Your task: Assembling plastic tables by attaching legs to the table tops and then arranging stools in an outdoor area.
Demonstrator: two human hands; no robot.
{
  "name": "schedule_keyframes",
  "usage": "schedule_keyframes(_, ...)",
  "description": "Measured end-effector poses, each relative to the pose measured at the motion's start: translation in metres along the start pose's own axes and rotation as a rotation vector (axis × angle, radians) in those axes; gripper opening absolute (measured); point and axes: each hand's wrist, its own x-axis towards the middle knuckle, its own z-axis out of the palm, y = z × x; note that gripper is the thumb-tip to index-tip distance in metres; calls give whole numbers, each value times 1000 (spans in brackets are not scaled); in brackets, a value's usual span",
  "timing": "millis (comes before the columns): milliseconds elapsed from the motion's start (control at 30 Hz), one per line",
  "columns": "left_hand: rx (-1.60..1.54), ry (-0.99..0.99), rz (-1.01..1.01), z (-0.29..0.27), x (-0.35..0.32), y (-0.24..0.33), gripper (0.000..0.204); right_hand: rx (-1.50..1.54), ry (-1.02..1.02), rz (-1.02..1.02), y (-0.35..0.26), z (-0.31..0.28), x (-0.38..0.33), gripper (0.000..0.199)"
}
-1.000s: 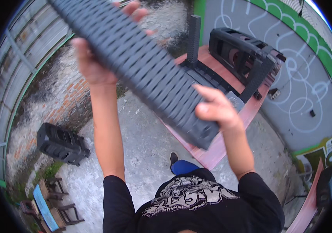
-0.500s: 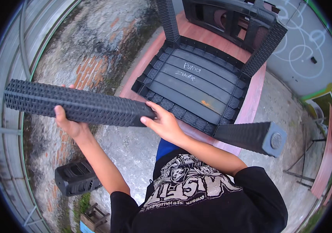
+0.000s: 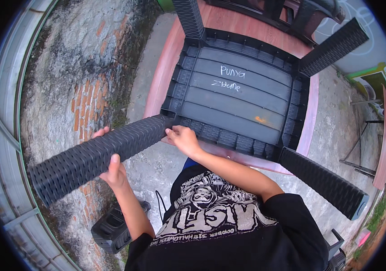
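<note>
A dark grey plastic table top (image 3: 240, 97) lies upside down on a pink wooden surface (image 3: 161, 77), its ribbed underside facing up. Three textured legs stand in its corners, at the back left, the back right (image 3: 332, 47) and the near right (image 3: 323, 183). I hold a fourth grey textured leg (image 3: 98, 156) across the near left corner. My left hand (image 3: 111, 169) grips its middle from below. My right hand (image 3: 183, 137) rests on the leg's end, right at the corner socket.
A rough concrete and brick wall (image 3: 73, 86) rises at the left, with a metal fence (image 3: 3, 149) beyond. A dark plastic piece (image 3: 111, 228) lies on the ground by my left arm. Another dark plastic frame (image 3: 301, 11) sits behind the table. Painted walls and metal stands fill the right.
The leg came down from overhead and now angles toward the near left corner. Its end has reached the table top and my right hand slid to that end.
</note>
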Motion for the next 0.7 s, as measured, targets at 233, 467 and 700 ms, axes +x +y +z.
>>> schedule_keyframes(233,-3,-63,-143,-9,14,-28,73,-66,3,49,-6,7,18,36)
schedule_keyframes(467,79,-34,-159,10,15,-28,75,-126,12,-17,-22,-5,25,36)
schedule_keyframes(700,151,-177,-176,21,15,-25,82,-128,7,-50,-18,-13,25,32)
